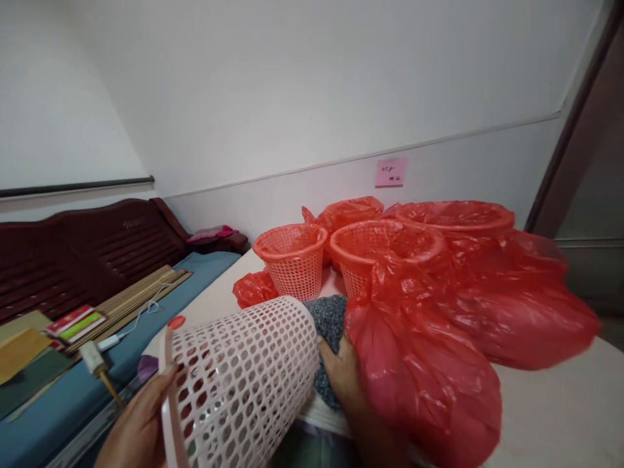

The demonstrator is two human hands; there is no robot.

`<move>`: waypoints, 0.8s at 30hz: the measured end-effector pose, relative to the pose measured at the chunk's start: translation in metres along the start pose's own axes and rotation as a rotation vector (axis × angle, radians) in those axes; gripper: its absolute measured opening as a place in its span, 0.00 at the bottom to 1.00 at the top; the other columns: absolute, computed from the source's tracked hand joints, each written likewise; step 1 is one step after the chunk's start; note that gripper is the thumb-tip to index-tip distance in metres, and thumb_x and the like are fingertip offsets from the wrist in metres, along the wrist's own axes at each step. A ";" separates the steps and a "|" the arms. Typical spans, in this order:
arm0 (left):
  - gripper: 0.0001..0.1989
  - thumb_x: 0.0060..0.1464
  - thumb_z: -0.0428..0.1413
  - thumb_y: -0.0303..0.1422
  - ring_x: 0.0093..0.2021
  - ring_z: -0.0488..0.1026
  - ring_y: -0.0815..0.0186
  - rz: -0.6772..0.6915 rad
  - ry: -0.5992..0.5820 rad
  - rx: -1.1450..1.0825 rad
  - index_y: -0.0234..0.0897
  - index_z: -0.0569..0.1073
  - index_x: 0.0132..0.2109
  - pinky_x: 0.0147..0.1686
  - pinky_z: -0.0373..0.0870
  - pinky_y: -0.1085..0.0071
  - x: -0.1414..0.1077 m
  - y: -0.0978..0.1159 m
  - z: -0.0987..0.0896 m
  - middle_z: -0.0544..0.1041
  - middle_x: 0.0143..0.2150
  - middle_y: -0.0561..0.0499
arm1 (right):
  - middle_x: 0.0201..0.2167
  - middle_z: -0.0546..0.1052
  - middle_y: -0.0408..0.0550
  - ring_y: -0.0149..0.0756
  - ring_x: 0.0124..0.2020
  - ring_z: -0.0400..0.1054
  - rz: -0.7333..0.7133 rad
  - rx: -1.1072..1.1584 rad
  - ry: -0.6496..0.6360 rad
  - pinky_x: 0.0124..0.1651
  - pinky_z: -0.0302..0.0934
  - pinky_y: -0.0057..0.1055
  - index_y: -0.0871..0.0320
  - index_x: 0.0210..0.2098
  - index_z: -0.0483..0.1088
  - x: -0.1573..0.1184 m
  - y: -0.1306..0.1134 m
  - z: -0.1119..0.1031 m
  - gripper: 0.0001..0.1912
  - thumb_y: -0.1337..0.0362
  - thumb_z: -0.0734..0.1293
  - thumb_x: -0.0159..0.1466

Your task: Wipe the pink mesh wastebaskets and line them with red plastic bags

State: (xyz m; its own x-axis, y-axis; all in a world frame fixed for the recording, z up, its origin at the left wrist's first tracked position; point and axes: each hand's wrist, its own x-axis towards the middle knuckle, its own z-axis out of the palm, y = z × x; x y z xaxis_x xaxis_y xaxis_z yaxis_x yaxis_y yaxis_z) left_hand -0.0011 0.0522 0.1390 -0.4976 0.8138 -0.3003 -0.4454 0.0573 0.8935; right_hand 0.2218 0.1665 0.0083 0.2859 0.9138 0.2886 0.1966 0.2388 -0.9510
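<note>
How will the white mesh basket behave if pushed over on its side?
The white mesh basket in your left hand probably feels light for its size, its wall being mostly holes. Its round, tapered body looks apt to roll in a curve. The thin plastic likely flexes under a squeeze.

You are in a room of a home, it seems. A dark red wooden sofa with a blue seat cushion stands beside the white wall, where a small pink paper note is stuck, and a dark door frame shows at the right.
</note>
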 end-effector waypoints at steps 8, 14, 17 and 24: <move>0.14 0.57 0.50 0.26 0.35 0.82 0.55 -0.018 -0.048 -0.065 0.30 0.75 0.48 0.38 0.80 0.58 -0.009 0.006 0.031 0.83 0.33 0.42 | 0.47 0.72 0.56 0.46 0.52 0.67 -0.164 -0.006 -0.010 0.58 0.61 0.45 0.58 0.49 0.71 -0.016 -0.018 -0.004 0.20 0.68 0.60 0.58; 0.16 0.59 0.47 0.27 0.35 0.81 0.55 0.046 -0.108 -0.057 0.29 0.73 0.50 0.39 0.79 0.57 0.002 0.004 0.050 0.83 0.34 0.42 | 0.43 0.72 0.51 0.46 0.46 0.69 -0.610 -0.109 -0.160 0.49 0.67 0.43 0.54 0.51 0.70 -0.088 -0.058 0.024 0.28 0.70 0.64 0.49; 0.18 0.59 0.46 0.26 0.35 0.81 0.57 0.054 -0.138 -0.093 0.30 0.71 0.54 0.40 0.79 0.59 0.007 0.002 0.060 0.83 0.34 0.45 | 0.41 0.76 0.48 0.38 0.43 0.72 -0.687 -0.100 0.026 0.44 0.69 0.31 0.54 0.46 0.70 -0.125 -0.065 0.054 0.20 0.74 0.64 0.55; 0.20 0.58 0.48 0.28 0.38 0.81 0.58 0.132 -0.097 -0.156 0.37 0.70 0.57 0.43 0.78 0.61 -0.007 -0.008 0.081 0.82 0.40 0.48 | 0.34 0.77 0.47 0.39 0.34 0.75 -0.585 -0.179 0.082 0.35 0.70 0.30 0.54 0.48 0.68 -0.128 -0.073 0.056 0.27 0.82 0.59 0.54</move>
State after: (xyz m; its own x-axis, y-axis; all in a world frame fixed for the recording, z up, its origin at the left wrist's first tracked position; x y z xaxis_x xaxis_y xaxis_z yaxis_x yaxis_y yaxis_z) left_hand 0.0661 0.0930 0.1609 -0.4882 0.8608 -0.1441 -0.4945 -0.1368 0.8583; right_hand 0.1186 0.0506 0.0347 0.1527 0.6179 0.7713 0.4946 0.6279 -0.6010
